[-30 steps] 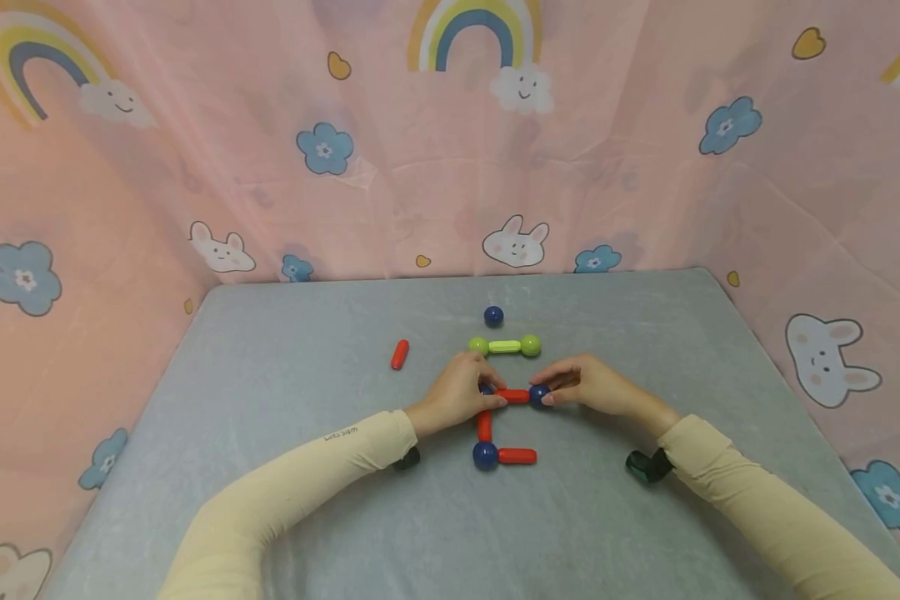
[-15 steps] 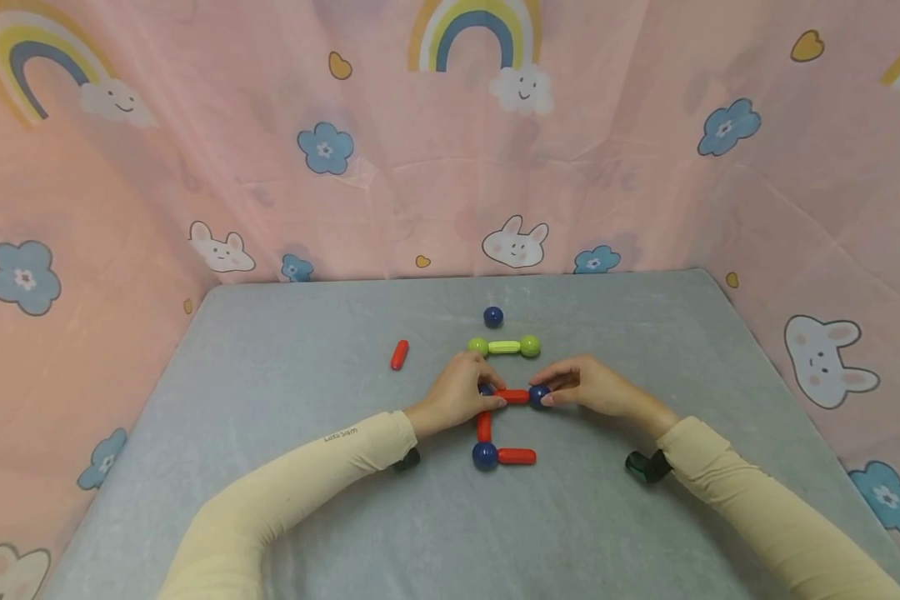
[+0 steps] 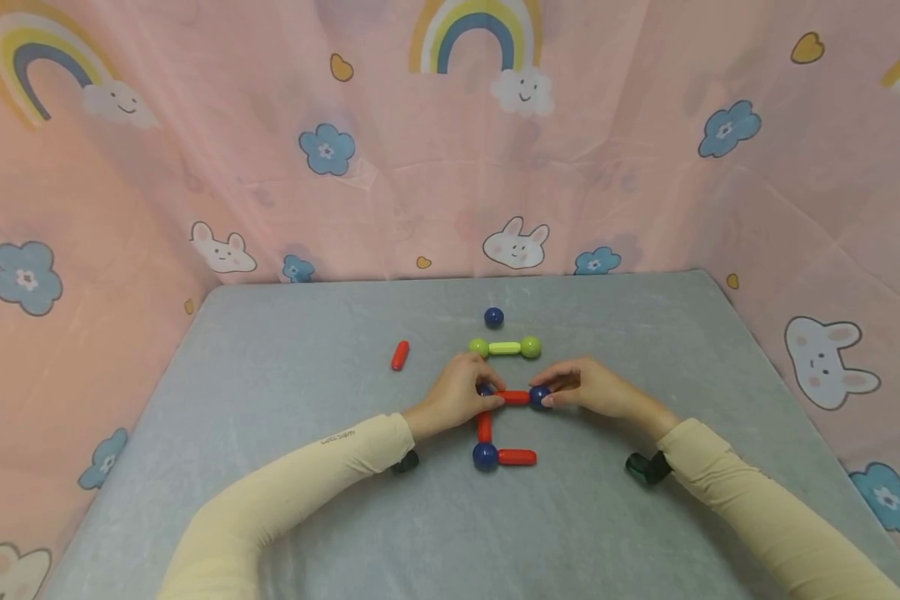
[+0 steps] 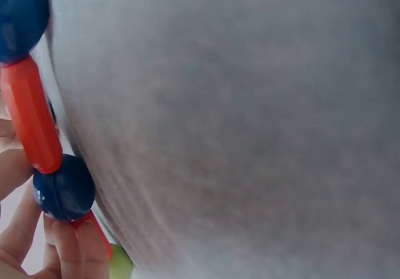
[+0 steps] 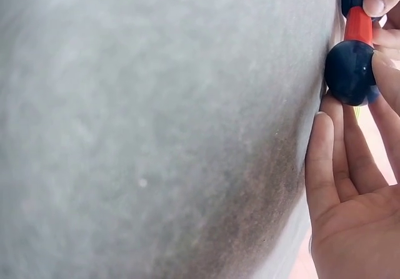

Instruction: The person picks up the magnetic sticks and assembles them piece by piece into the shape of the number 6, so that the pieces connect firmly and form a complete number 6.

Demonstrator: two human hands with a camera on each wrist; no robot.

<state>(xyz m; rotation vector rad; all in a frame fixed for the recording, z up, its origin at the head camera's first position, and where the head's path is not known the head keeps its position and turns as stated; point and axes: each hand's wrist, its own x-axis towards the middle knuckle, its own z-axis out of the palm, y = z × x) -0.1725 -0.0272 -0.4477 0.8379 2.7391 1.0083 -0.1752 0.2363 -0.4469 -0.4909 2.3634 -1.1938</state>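
In the head view, red magnetic building sticks and blue balls join into an angular frame on the table. My left hand [image 3: 461, 393] is at its upper left corner, pinching the left end of the upper red stick [image 3: 517, 397] beside the corner blue ball [image 4: 64, 188]. At that stick's other end, my right hand [image 3: 596, 387] holds a blue ball [image 5: 350, 72] between thumb and fingers; ball and stick touch. A side red stick [image 3: 483, 427] runs down to the lower blue ball [image 3: 485, 456], from which a lower red stick [image 3: 517, 457] points right.
Beyond the hands lies a green stick with green balls [image 3: 505, 348] at both ends. A loose blue ball [image 3: 493, 317] sits farther back, and a loose red stick [image 3: 400, 356] lies left. The grey table [image 3: 285, 358] meets a pink patterned curtain [image 3: 390, 208].
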